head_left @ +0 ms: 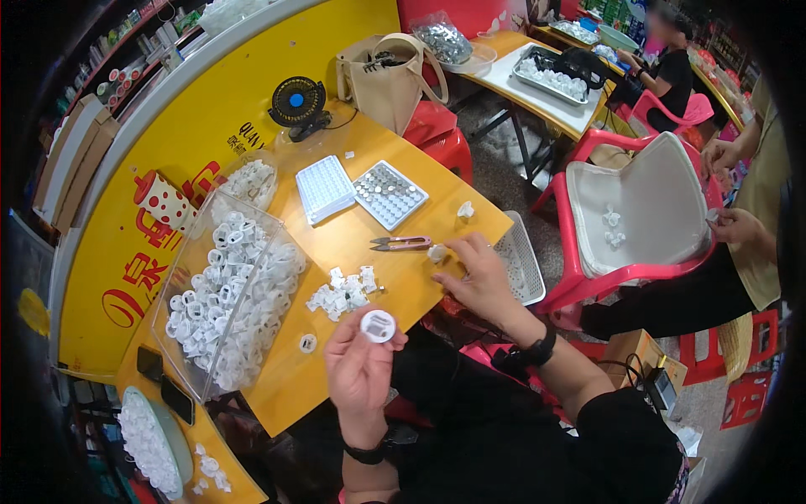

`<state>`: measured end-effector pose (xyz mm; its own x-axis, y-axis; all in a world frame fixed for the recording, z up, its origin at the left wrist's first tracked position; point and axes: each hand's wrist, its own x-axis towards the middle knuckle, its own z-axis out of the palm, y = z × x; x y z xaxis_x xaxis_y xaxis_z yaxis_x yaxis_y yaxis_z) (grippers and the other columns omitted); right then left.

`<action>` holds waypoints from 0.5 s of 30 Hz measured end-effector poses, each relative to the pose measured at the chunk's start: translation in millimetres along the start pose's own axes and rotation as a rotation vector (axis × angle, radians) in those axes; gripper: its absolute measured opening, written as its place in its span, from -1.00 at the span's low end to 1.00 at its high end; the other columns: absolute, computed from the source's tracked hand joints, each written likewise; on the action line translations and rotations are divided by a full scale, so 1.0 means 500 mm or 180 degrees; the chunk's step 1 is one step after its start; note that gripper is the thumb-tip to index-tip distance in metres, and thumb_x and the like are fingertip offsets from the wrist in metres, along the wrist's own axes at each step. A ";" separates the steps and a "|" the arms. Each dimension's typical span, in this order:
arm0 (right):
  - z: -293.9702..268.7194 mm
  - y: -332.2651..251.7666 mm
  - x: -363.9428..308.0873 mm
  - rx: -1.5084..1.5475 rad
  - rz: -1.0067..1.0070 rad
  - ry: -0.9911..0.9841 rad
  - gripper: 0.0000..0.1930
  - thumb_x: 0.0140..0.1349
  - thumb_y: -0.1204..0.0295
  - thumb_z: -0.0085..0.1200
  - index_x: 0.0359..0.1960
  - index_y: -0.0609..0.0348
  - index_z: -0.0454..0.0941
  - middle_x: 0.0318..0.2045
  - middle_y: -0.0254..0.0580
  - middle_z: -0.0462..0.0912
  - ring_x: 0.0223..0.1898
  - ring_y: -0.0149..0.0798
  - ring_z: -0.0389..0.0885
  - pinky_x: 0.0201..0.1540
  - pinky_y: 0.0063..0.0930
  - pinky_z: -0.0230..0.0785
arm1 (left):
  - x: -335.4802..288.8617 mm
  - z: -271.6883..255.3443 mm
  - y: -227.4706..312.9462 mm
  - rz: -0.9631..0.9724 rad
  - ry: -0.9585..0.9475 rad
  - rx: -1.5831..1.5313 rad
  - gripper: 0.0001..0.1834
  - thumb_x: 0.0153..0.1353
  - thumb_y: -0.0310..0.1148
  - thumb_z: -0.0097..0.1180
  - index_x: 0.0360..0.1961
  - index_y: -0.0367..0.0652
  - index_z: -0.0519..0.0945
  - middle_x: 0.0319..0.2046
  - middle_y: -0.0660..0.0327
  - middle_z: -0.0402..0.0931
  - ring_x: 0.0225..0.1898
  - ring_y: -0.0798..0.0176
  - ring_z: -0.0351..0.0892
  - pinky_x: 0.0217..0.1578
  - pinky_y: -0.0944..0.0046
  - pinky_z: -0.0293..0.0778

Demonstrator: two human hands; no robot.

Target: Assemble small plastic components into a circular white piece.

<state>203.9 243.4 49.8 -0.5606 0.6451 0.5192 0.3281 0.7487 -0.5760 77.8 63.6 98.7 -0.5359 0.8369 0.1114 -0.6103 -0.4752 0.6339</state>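
Note:
My left hand is closed on a round white plastic cap, its open side with slots inside facing up. My right hand is over the table's right edge, thumb and forefinger apart. A small white plastic piece lies at its fingertips; I cannot tell whether they touch it. Just beyond are thread snips with a pinkish handle. Between the hands and the clear bin sits a loose pile of white plastic pieces. Another round white part lies alone near the front edge.
A clear bin full of white parts stands left. Farther back are two white trays, one holding silver discs, and a small black fan. A white basket stands right, beside a pink chair. Other people work to the right.

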 end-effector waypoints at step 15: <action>-0.074 -0.006 -0.011 0.0939 0.0478 -0.0006 -0.75 0.00 0.53 0.23 -0.24 0.23 0.54 -0.33 -0.10 0.51 -0.37 -0.17 0.56 -0.34 -0.41 0.40 | 0.085 -0.026 -0.126 -0.0663 -0.0072 0.0004 -0.65 0.27 -0.58 -0.03 0.08 -0.42 0.44 -0.11 0.02 0.55 -0.18 0.17 0.59 -0.20 0.31 0.49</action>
<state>234.4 243.4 72.1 -0.5241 0.7445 0.4135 0.1731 0.5686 -0.8042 86.0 125.7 53.5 -0.3850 0.9229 -0.0050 -0.7058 -0.2909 0.6460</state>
